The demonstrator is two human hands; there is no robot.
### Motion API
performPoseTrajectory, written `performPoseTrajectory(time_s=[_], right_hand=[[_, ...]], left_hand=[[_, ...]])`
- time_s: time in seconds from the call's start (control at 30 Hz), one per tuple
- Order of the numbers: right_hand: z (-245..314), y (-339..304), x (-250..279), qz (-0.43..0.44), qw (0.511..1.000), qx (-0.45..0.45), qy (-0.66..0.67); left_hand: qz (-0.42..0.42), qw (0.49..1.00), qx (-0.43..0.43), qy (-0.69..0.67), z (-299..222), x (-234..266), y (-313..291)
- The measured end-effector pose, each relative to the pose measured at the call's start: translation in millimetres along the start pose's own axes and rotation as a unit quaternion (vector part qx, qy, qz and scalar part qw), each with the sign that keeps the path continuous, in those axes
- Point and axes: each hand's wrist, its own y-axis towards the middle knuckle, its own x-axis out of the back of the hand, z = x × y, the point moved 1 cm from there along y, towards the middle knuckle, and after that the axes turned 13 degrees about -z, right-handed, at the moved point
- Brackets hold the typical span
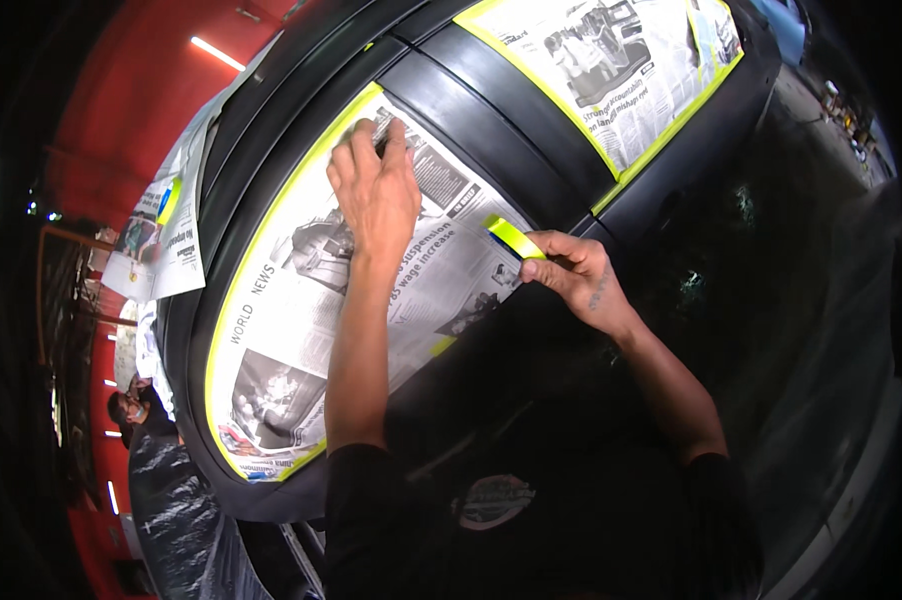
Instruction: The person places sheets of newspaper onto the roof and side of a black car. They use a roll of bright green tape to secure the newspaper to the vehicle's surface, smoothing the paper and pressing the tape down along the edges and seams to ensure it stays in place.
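Observation:
A black car door has its window covered by newspaper (301,290) edged with yellow-green masking tape (271,215). My left hand (376,190) lies flat on the upper part of the newspaper, pressing it against the window. My right hand (576,275) pinches a short strip of yellow-green tape (513,237) at the paper's right edge, beside the black door pillar (501,130).
A second window to the right is also masked with newspaper (611,70) and tape. Another taped sheet (161,240) hangs further left. A person (136,410) stands at the lower left near plastic sheeting (176,510). Red walls lie behind.

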Motion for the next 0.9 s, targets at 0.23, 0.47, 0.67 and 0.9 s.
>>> performPoseTrajectory(time_s=[0.23, 0.47, 0.67, 0.9], right_hand=[[-23, 10, -16, 0.009, 0.995, 0.080, -0.053], [-43, 42, -17, -0.015, 0.989, 0.130, -0.068], [-50, 42, -19, -0.029, 0.994, 0.105, -0.027], [-41, 52, -18, -0.010, 0.997, 0.069, -0.025]], left_hand=[[-0.014, 1.000, -0.016, 0.012, -10, -19, -9], [0.156, 0.985, -0.039, -0.059, -35, 28, -12], [0.067, 0.996, -0.059, -0.029, -27, -2, -21], [0.000, 0.998, -0.022, -0.058, -27, -22, -25]])
